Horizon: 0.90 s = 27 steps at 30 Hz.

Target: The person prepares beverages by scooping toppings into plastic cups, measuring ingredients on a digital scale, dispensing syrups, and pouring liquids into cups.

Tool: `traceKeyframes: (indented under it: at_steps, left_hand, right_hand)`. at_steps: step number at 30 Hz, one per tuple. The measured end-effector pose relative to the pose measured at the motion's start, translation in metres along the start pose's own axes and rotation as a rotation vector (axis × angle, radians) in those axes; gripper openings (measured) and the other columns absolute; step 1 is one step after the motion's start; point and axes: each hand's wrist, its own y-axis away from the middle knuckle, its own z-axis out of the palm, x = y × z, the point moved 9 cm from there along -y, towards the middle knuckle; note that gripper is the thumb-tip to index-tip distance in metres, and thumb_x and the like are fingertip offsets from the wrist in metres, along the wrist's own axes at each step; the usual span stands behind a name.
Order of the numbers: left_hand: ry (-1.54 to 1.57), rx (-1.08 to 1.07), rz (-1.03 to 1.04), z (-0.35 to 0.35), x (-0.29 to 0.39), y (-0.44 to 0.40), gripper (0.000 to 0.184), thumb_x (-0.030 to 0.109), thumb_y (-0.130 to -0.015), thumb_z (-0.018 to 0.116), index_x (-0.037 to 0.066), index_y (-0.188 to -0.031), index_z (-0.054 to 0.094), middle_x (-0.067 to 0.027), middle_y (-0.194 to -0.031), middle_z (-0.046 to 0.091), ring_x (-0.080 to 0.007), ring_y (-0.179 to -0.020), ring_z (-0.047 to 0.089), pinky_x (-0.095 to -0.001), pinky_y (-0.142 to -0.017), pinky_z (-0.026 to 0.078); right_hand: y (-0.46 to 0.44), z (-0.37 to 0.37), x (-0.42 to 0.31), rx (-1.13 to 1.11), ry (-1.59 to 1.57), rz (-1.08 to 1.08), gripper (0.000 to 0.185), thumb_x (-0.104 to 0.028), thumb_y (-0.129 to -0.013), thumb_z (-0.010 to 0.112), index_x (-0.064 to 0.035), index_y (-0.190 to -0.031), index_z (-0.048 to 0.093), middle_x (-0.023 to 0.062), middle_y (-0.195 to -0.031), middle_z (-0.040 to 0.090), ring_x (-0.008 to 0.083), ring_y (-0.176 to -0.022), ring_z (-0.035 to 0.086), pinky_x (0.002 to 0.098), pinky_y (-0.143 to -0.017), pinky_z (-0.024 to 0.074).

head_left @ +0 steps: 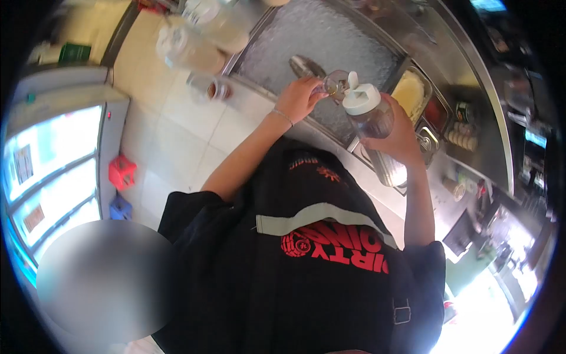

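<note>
My right hand (396,134) is wrapped round a clear bottle (370,123) with a white flip-top lid (361,98), tilted towards the left. Its lid is beside a small clear cup (336,85), whose edge my left hand (299,99) pinches. Both hands are over the near side of a metal bin of ice (318,35). A metal scoop (306,66) lies on the ice just beyond my left fingers. How much liquid the cup holds is too small to tell.
Large pale jugs (191,50) and a clear container (209,88) stand left of the ice. Metal trays, one with yellow contents (408,94), sit at the right. At the far left are a lit glass-door fridge (56,159), a red stool (122,172) and a blurred round shape.
</note>
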Motion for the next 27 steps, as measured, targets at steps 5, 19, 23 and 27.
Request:
traceKeyframes:
  at_steps: [5,19,23,27]
  left_hand:
    - [-0.064,0.132,-0.002,-0.014,0.006,0.033,0.027,0.021,-0.091,0.075,0.001,-0.107,0.065,-0.0184,-0.092,0.067,-0.0396,-0.081,0.067,-0.0474,-0.070,0.053]
    - [-0.066,0.260,-0.109,-0.016,-0.015,0.052,0.028,0.021,-0.091,0.075,0.000,-0.107,0.064,-0.0187,-0.094,0.068,-0.0382,-0.082,0.068,-0.0470,-0.072,0.053]
    - [-0.012,0.203,-0.149,-0.012,-0.021,0.051,0.029,0.023,-0.092,0.074,0.002,-0.109,0.065,-0.0191,-0.097,0.069,-0.0424,-0.089,0.067,-0.0503,-0.076,0.053]
    - [0.013,0.216,-0.155,-0.012,-0.025,0.051,0.031,0.025,-0.092,0.075,0.002,-0.111,0.065,-0.0224,-0.099,0.069,-0.0436,-0.090,0.066,-0.0500,-0.079,0.053]
  right_hand:
    - [-0.020,0.023,-0.015,-0.149,0.071,-0.055,0.109,-0.033,-0.055,0.095,-0.0016,-0.147,0.046,0.0240,-0.137,0.059,0.0374,-0.130,0.057,0.0433,-0.110,0.0442]
    - [-0.043,0.021,-0.044,-0.207,0.281,-0.088,0.107,-0.040,-0.056,0.092,-0.0063,-0.147,0.047,0.0263,-0.137,0.057,0.0416,-0.127,0.057,0.0457,-0.109,0.0449]
    - [-0.041,0.018,-0.049,-0.258,0.282,-0.036,0.110,-0.037,-0.057,0.093,-0.0064,-0.150,0.044,0.0251,-0.140,0.055,0.0400,-0.131,0.055,0.0452,-0.111,0.0438]
    - [-0.039,0.018,-0.043,-0.306,0.271,0.007,0.111,-0.037,-0.059,0.093,-0.0086,-0.153,0.041,0.0237,-0.148,0.051,0.0387,-0.139,0.050,0.0436,-0.116,0.0398]
